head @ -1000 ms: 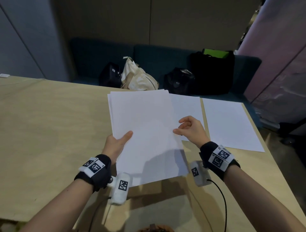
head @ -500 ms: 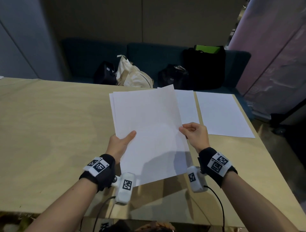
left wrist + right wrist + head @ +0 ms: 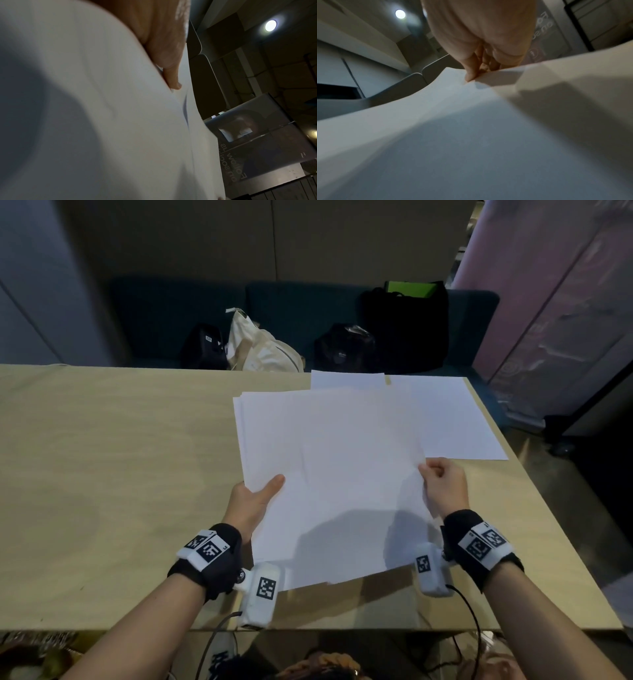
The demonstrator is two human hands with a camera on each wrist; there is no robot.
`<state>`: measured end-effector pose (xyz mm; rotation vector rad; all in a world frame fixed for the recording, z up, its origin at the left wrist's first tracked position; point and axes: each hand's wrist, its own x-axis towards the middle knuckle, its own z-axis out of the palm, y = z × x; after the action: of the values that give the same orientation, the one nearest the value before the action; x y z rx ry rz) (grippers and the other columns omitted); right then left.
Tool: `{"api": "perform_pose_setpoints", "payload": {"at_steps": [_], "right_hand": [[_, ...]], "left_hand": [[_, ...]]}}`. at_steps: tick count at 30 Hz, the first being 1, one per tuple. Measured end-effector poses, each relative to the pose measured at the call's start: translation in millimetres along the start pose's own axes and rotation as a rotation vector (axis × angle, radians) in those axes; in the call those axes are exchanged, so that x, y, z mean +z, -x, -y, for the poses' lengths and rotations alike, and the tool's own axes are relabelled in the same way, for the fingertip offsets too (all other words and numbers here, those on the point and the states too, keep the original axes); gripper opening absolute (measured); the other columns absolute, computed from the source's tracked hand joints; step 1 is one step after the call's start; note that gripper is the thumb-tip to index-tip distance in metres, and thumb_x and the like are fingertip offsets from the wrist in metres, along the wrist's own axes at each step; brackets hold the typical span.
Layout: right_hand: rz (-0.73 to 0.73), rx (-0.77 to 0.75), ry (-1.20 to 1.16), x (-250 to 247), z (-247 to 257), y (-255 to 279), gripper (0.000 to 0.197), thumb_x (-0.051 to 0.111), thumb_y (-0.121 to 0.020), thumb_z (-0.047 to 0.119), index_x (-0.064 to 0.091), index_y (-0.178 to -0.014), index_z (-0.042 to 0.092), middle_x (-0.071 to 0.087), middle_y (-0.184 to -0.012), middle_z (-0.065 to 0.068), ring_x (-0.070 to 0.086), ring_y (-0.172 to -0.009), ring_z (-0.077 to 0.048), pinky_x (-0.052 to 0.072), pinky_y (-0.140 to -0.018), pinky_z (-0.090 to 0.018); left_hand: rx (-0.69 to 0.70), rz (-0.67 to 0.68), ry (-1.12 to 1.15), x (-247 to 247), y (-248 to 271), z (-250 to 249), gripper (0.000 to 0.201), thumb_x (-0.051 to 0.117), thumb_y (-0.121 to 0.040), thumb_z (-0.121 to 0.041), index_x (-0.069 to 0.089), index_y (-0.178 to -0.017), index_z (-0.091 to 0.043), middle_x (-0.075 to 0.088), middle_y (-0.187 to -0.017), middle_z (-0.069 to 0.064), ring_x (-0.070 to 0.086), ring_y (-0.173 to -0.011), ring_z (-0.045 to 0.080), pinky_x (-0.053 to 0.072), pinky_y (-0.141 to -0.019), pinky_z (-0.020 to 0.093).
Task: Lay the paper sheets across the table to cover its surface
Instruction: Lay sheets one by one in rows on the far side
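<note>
Both your forearms reach forward over the near edge of the table (image 3: 102, 474), and your left hand (image 3: 251, 501) holds the stack of paper sheets (image 3: 329, 474) from its left side, with the thumb lying flat on top and the other fingers hidden under the paper. Your right hand (image 3: 443, 484) is curled and pinches the right edge of the top sheet (image 3: 471, 121) between thumb and fingers. The stack hangs above the table's right half, and two laid sheets (image 3: 452, 419) lie flat near the far right corner, side by side.
</note>
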<state>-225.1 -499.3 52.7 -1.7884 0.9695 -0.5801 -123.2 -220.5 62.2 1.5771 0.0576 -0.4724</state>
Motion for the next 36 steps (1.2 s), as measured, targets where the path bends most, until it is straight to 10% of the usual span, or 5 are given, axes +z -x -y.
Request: {"api": "perform_pose_setpoints", "payload": {"at_steps": [8,20,28,36], "right_hand": [[-0.222,0.183,0.183,-83.9,-53.5,-7.3,0.025,0.048,-0.093,0.002,0.060,-0.112,-0.007,0.061,-0.118,-0.026,0.055,-0.106,-0.034,0.040,-0.100,-0.040],[-0.331,0.376,0.402,-145.0,-76.1,-5.3,0.025,0.050,-0.091,0.006,0.065,-0.110,0.000,0.061,-0.120,-0.027,0.048,-0.118,-0.042,0.029,-0.107,-0.045],[-0.217,0.367,0.740,-145.5,-74.2,-10.4,0.037,0.057,-0.088,0.014,0.055,-0.123,0.003,0.045,-0.129,-0.027,0.040,-0.122,-0.042,0.027,-0.104,-0.048],[0.313,0.156,0.933,-90.8,-58.8,19.1,0.058,0.050,-0.090,0.044,0.029,-0.143,0.031,0.019,-0.155,-0.004,0.024,-0.139,-0.033,0.026,-0.109,-0.052]], "left_hand": [[-0.002,-0.013,-0.046,-2.1,2.5,1.8,0.034,0.065,-0.087,-0.021,0.061,-0.115,-0.002,0.067,-0.106,0.010,0.063,-0.097,0.025,0.045,-0.087,0.030],[-0.015,0.042,-0.107,13.6,3.8,4.9,0.032,0.066,-0.086,-0.022,0.062,-0.112,-0.004,0.068,-0.101,0.008,0.065,-0.096,0.026,0.048,-0.088,0.033],[-0.015,0.074,-0.127,25.2,2.5,3.5,0.030,0.065,-0.087,-0.022,0.062,-0.111,-0.004,0.067,-0.103,0.010,0.064,-0.095,0.025,0.046,-0.086,0.032],[-0.031,0.110,-0.137,38.5,1.9,6.4,0.029,0.067,-0.086,-0.022,0.062,-0.110,-0.007,0.068,-0.105,0.010,0.064,-0.103,0.027,0.047,-0.100,0.040]]}}
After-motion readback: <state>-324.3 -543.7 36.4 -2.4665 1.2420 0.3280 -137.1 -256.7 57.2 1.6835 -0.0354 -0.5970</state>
